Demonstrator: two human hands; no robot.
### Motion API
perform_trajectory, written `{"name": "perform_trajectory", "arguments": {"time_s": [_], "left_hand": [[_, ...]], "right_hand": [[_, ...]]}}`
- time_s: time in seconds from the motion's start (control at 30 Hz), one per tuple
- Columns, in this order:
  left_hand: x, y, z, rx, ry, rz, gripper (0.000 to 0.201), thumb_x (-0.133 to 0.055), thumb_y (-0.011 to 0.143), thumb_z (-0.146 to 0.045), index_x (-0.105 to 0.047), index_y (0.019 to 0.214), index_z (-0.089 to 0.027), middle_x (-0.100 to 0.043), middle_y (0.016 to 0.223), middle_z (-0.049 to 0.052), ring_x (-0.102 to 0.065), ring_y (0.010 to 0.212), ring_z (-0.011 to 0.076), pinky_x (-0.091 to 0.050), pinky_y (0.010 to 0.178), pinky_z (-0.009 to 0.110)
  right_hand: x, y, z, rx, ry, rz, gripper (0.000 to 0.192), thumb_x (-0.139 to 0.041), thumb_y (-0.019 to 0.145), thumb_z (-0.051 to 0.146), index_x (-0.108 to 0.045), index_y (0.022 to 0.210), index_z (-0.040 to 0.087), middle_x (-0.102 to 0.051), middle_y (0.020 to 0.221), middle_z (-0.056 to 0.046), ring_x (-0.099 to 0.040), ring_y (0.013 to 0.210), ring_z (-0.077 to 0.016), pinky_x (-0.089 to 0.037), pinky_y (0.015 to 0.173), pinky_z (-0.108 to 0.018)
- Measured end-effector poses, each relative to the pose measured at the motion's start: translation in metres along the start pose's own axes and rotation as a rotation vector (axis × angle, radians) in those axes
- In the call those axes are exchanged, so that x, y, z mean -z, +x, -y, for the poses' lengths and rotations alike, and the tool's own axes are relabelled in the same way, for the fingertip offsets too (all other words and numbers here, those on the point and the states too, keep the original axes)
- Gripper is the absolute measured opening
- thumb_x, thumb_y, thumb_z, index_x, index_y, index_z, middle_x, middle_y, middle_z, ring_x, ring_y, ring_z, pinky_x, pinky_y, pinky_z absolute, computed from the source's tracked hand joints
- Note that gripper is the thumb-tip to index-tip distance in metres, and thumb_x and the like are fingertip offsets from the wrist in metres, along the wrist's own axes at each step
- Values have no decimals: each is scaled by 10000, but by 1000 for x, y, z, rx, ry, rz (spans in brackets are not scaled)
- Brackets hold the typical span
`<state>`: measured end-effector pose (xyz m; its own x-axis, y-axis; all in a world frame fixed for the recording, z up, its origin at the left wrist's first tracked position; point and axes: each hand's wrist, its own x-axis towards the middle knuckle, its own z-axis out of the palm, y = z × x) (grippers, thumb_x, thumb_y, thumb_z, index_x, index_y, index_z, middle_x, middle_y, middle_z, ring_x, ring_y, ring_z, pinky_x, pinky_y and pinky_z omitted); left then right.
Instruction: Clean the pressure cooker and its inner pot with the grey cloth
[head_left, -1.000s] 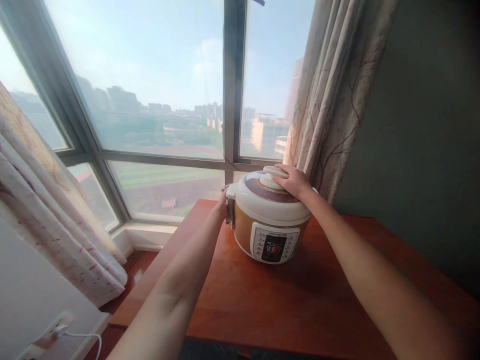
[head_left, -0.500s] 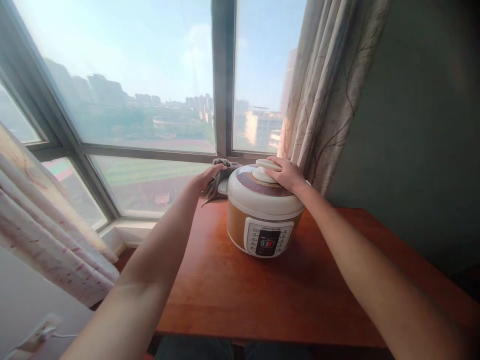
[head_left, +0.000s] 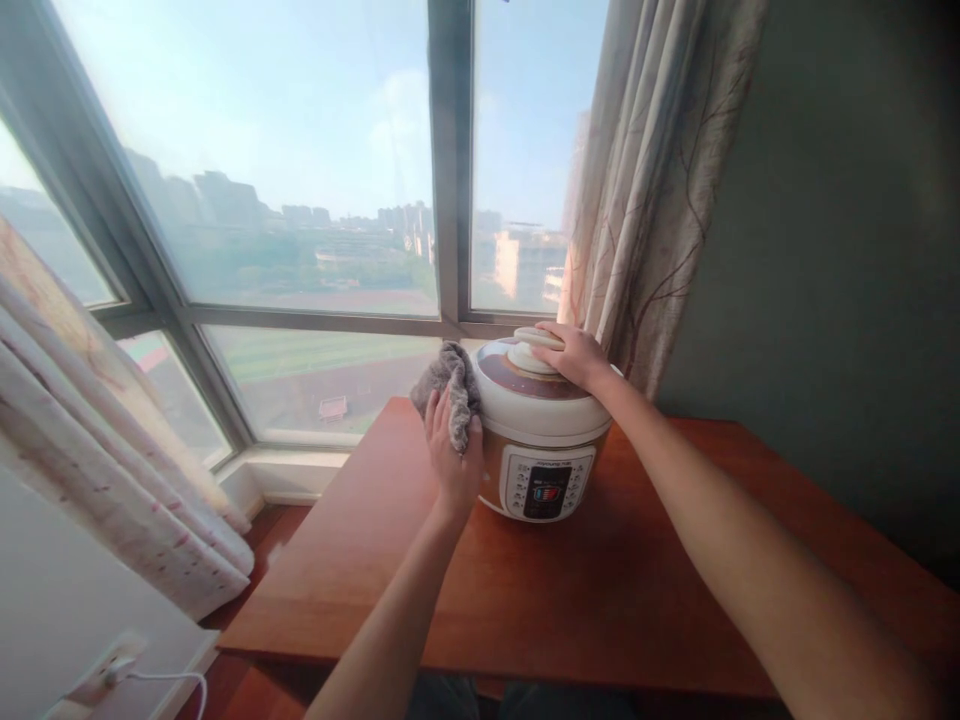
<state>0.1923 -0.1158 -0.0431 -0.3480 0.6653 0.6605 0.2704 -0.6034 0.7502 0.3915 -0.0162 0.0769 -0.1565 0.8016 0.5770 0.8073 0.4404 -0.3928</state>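
Note:
A white and tan electric pressure cooker (head_left: 544, 415) stands upright on the wooden table (head_left: 600, 600), its button panel (head_left: 549, 484) facing me. On the lid's round knob (head_left: 534, 338) my right hand (head_left: 576, 355) is closed, fingers over the top. A crumpled grey cloth (head_left: 450, 390) is in my left hand (head_left: 454, 460), pressed against the cooker's left side. The cooker's left handle is hidden by the cloth and hand.
Tall windows (head_left: 315, 200) rise behind the table. A patterned curtain (head_left: 637, 200) hangs at the back right, another curtain (head_left: 112, 440) at the left. A wall socket with a white plug (head_left: 116, 670) is at the lower left.
My left hand has come from behind the cooker's left side toward me, bringing the cloth to its near left side. My right hand stays on the knob. The view has shifted slightly.

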Motion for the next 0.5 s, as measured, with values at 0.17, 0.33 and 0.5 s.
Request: {"name": "perform_trajectory", "arguments": {"time_s": [0.17, 0.33, 0.5], "left_hand": [[-16, -61, 11, 63, 21, 15, 681, -613, 910, -377, -382, 1536, -243, -234, 1672, 65, -120, 1556, 271, -83, 1271, 421], [-15, -30, 30, 270, -156, -87, 576, -582, 919, -479, -512, 1437, -236, -416, 1584, 70, -256, 1521, 279, -167, 1262, 398], [-12, 26, 47, 458, -432, -37, 537, -624, 879, -497, -580, 1357, -256, -644, 1367, 58, -428, 1430, 293, -294, 1220, 426]], "right_hand": [[-2, -1, -2, 6, 5, -5, 447, -692, 853, 383, -667, 1280, 253, -715, 1243, -56, -655, 1149, -259, -490, 1004, -370], [-2, -1, -2, 12, 14, -9, 454, -687, 857, 388, -665, 1284, 234, -708, 1257, -76, -654, 1159, -261, -487, 1012, -373], [-2, 0, 0, 4, 15, 0, 451, -689, 858, 374, -662, 1287, 237, -697, 1283, -69, -643, 1180, -256, -476, 1033, -368]]}}
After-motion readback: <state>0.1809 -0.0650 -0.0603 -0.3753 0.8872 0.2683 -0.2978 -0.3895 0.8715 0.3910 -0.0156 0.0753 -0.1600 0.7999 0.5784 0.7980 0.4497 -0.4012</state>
